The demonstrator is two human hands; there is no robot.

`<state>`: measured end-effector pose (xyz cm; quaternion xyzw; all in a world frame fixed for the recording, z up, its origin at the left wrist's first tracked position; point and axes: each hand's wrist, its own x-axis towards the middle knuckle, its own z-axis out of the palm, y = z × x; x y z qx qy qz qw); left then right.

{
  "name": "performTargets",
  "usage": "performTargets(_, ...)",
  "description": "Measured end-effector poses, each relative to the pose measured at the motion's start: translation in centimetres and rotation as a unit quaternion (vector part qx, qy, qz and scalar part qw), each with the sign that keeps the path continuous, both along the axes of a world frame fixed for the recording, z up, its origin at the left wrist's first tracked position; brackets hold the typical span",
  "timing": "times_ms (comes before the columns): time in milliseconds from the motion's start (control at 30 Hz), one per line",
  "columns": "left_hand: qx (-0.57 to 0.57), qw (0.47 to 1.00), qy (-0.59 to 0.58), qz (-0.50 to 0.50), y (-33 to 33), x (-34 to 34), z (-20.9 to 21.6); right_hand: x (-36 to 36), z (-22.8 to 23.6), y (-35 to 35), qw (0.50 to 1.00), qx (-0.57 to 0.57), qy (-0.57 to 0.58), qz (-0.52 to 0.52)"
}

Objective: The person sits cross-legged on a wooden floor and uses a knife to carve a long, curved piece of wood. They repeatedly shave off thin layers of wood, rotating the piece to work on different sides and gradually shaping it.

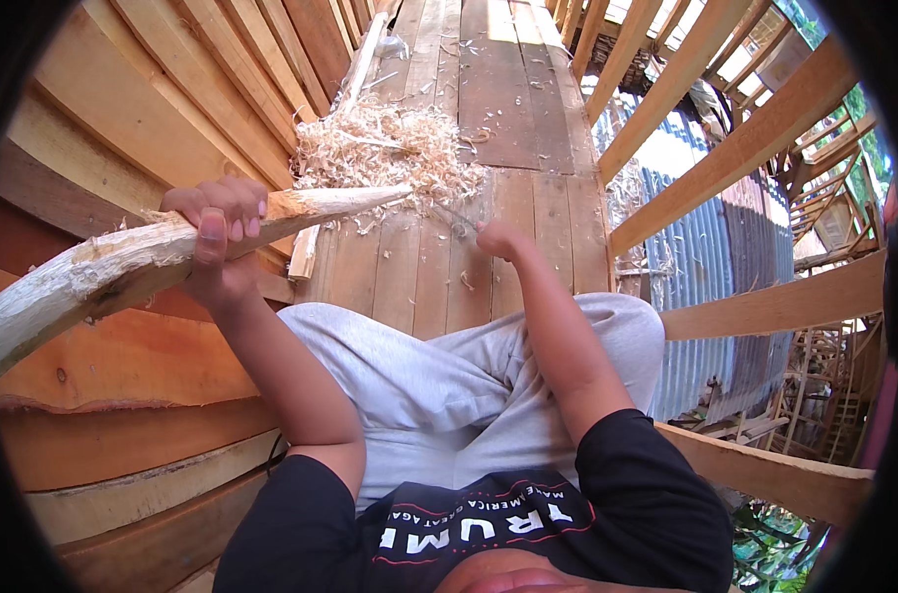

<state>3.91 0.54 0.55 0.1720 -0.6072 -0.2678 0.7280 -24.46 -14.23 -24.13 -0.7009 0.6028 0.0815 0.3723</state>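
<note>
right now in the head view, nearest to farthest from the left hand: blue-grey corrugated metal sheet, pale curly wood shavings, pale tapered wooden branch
1. Pale tapered wooden branch: in the left hand
2. Pale curly wood shavings: ahead, slightly right
3. Blue-grey corrugated metal sheet: far right

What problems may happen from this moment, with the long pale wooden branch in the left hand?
The branch narrows to a thin tip, which might snap under pressure. The right hand seems to hold a thin, blurred grey tool, which might slip near that tip. The loose heap of curled pale wood shavings on the brown plank floor might make footing slippery.
</note>
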Motion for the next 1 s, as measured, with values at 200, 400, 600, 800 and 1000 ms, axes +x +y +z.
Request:
performTargets(200, -0.001, 1.000, 0.021, 0.021, -0.5, 0.3, 0.0, -5.9, -1.6, -2.4, 0.992, -0.109, -0.029, 0.057)
performTargets(400, 0.022, 0.999, 0.040, 0.029, 0.3, 1.5, -0.2, -8.2, 2.7, -1.8, 0.990, 0.061, -0.105, 0.066)
performTargets(600, 0.012, 0.999, 0.043, 0.022, 0.1, 1.6, -0.1, -9.6, 0.6, -2.0, 0.995, -0.080, -0.039, 0.044)
performTargets(800, 0.016, 0.999, 0.017, 0.029, 0.4, 2.0, 0.0, -8.2, -0.7, -2.5, 0.984, -0.108, -0.138, 0.013)
performTargets(1000, 0.017, 0.998, 0.034, 0.050, 0.6, 2.2, 0.0, -2.6, -1.4, 0.7, 0.977, -0.060, -0.111, 0.173)
